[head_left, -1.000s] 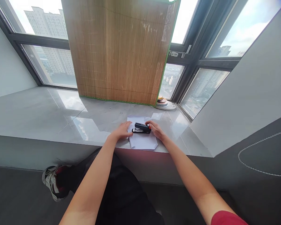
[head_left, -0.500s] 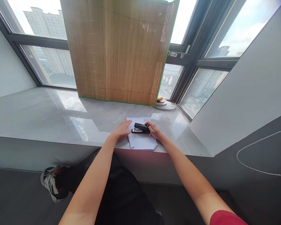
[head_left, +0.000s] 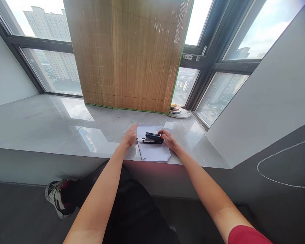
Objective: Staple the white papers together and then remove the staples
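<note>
A black stapler lies over white paper sheets on the window sill. A thin metal piece, apparently its staple tray, sticks out of its left end. My left hand has thumb and fingers closed at the tray's outer tip, with the index finger pointing forward. My right hand grips the stapler's right end, where a small red part shows beside the fingers. The fingertips of both hands are partly hidden.
The glossy tiled sill ends at a front edge close to me. A bamboo blind hangs down to the sill behind the paper. Stacked plates stand in the right corner by the window. A white cord loops at the right.
My left hand has shifted left and closed from spread fingers. The metal tray now protrudes from the stapler's left end. A red part has come into sight at the right end.
</note>
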A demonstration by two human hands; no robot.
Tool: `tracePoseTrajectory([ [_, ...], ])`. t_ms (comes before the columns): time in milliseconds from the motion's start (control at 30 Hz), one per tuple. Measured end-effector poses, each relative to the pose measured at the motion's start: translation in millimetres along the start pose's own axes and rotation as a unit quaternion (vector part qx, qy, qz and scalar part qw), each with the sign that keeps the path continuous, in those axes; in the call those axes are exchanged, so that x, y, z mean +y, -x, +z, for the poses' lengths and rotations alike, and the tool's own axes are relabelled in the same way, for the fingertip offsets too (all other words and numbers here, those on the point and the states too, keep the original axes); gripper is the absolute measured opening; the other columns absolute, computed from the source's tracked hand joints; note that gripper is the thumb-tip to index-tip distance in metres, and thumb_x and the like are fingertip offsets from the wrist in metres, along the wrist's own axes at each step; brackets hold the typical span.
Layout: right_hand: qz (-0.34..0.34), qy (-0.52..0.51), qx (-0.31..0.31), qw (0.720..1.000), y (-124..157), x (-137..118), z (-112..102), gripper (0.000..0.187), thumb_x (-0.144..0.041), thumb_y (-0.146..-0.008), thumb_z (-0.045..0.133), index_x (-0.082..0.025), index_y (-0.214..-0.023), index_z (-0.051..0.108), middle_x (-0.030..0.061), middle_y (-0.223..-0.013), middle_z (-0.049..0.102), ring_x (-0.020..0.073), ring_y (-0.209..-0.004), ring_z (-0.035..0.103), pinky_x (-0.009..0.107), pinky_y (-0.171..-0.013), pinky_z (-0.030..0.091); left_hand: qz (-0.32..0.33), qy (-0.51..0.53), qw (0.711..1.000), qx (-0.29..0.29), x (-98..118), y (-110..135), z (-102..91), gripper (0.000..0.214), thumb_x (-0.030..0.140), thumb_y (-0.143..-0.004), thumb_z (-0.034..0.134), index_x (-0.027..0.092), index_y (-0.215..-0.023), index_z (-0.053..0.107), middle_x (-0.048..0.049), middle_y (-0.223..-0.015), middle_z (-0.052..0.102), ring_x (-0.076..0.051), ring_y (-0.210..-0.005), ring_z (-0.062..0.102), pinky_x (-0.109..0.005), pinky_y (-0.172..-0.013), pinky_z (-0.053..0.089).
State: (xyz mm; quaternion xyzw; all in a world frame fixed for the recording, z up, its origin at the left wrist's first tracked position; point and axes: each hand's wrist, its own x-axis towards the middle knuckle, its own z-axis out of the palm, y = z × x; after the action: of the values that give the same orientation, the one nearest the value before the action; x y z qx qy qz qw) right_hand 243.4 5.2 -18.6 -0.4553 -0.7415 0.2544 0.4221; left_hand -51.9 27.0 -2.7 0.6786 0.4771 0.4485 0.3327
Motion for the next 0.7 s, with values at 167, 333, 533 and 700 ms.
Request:
tracePoseTrajectory([
  [167,-0.015,-0.025,-0.022,0.999,3.4,-12.6,-1.1,0.04,-0.054,-0.1,0.053,-0.023,-0.109,0.075,0.0059,-0.107,0.075,0.0238,-0.095,0.066,0.038,-0.092,0.051,-0.106,0.256,0.953,0.125,14.1,-1.1,23.2,0.047,0.024,-0.065,0.051,0.02,-0.107,0.071,-0.0126,-0.127,0.076,-0.03,-0.126,0.068,-0.047,-0.112,0.054],
  [333,-0.028,0.044,-0.064,0.997,2.6,-14.7,4.8,0.05,-0.056,-0.084,0.079,-0.021,-0.119,0.077,0.0049,-0.098,0.077,0.0214,-0.082,0.063,0.035,-0.08,0.052,-0.165,0.374,0.889,0.207,19.8,-0.1,42.3,0.037,0.025,-0.068,0.049,0.021,-0.1,0.067,-0.0113,-0.118,0.077,-0.023,-0.115,0.072,-0.039,-0.103,0.055],
  [533,-0.044,0.063,0.027,0.997,4.5,-24.1,13.0,0.043,-0.054,-0.084,0.08,-0.021,-0.112,0.081,0.0061,-0.091,0.079,0.0234,-0.077,0.067,0.038,-0.076,0.056,-0.226,0.438,0.84,0.226,19.2,2.0,35.6,0.02,0.032,-0.085,0.05,0.022,-0.096,0.063,-0.0114,-0.113,0.076,-0.02,-0.108,0.075,-0.035,-0.097,0.057],
  [700,-0.186,0.156,0.072,0.967,18.7,-60.6,28.2,0.027,-0.033,-0.104,0.064,-0.026,-0.123,0.081,0.011,-0.121,0.081,0.0306,-0.112,0.073,0.05,-0.104,0.058,-0.257,0.544,0.787,0.135,21.7,3.7,26.0,0.024,0.037,-0.101,0.044,0.02,-0.099,0.061,-0.0159,-0.12,0.075,-0.022,-0.1,0.077,-0.037,-0.093,0.061],
])
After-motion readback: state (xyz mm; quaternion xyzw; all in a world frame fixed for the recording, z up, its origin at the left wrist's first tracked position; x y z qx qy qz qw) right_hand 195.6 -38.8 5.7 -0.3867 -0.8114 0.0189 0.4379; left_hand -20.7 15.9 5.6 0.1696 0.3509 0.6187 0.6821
